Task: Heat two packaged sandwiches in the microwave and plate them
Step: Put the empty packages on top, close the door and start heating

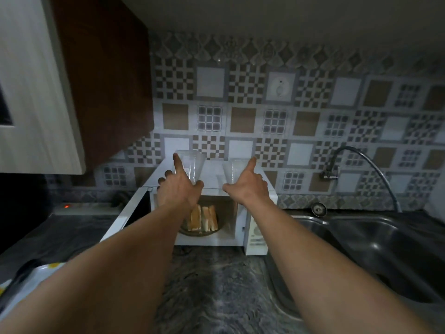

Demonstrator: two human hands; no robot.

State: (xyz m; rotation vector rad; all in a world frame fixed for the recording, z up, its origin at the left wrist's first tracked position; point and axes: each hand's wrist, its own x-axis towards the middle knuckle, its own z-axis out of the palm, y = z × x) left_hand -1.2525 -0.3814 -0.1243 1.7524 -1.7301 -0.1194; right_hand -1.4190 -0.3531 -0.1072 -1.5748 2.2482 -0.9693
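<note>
Both hands are raised to the top of the white box-shaped microwave oven (213, 175).

- **Left hand** (179, 189): pinches an upright clear plastic wedge-shaped sandwich pack (192, 165) between the straight index finger and the thumb. The other fingers are curled at its outer side.
- **Right hand** (249, 184): holds a second clear plastic wedge pack (232, 169) the same way, index finger straight up, thumb at the pack's base.
- The two packs stand just beside each other, apart, between the hands. It cannot be told whether their bases rest on the oven top.

**Task item.** The unwrapped cut white-bread sandwiches (204, 219) stand on edge on a round brownish plate (199, 233) inside the oven cavity, directly below the hands. The left wrist covers the upper left part of the cavity.

**Obstructions.** The white oven door (127, 218) hangs open below and outside the left hand, across that side of the grey marbled stone counter (216, 285).

**Surroundings.**
- Outside the left hand: a white power strip (84, 208) with a red lamp lit, and overhead a pale wood-grain wall cabinet (36, 92).
- Under the left forearm: a white item with yellow marks (36, 277).
- Outside the right hand: a stainless steel sink (385, 242) and a wall tap with a grey flexible spout (361, 156).
- Behind both hands: a patterned tile wall (277, 104).
</note>
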